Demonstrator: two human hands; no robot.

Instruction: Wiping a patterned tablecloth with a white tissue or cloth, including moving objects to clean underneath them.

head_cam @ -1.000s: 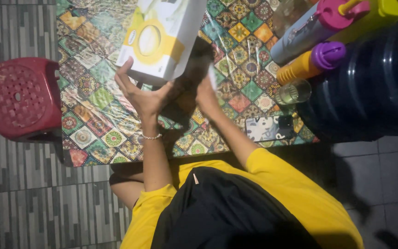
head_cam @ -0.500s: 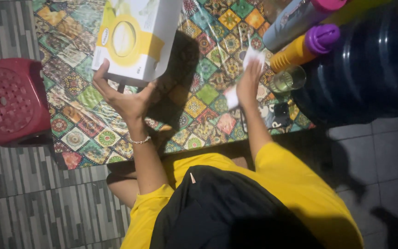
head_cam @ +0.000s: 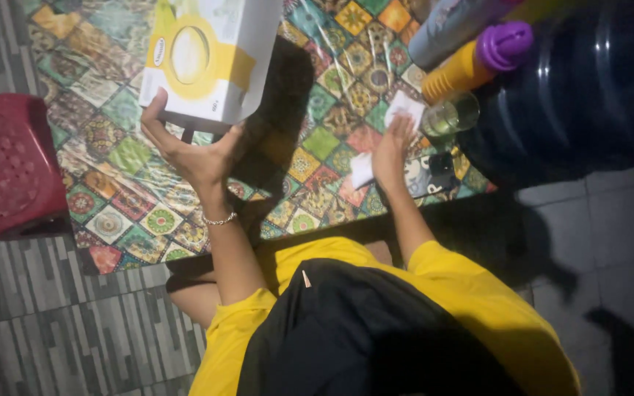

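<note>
left hand: my left hand (head_cam: 194, 150) grips the white and yellow box (head_cam: 210, 59) from below, thumb on one lower edge and fingers on the other, so the box is lifted off the table and tilted.
white and yellow box: it hangs above the left half of the table (head_cam: 126, 158), its yellow round panel facing up at me, and its dark shadow falls on the cloth to its right.
right hand: my right hand (head_cam: 390, 150) lies flat with fingers spread on the white paper (head_cam: 403, 107), pressing it down rather than pinching it; the hand is not closed around anything.
white paper: a folded white sheet on the table near its right edge, one end showing past my fingertips and the other end showing below my palm.
table: covered with a glossy cloth of many-coloured patterned tiles.
glass: a small clear glass (head_cam: 452, 114) stands just beside the paper, to its right.
phone: a dark phone (head_cam: 434, 174) lies on the cloth near my right wrist.
bottles: an orange bottle with a purple cap (head_cam: 482, 62) and a grey bottle (head_cam: 453, 26) lie above the glass.
water jug: a big dark blue water jug (head_cam: 588, 88) fills the right side, beside the bottles.
stool: a red plastic stool (head_cam: 9, 165) stands on the tiled floor left of the table.
wrist: a thin bracelet (head_cam: 221, 219) sits on my left wrist.
</note>
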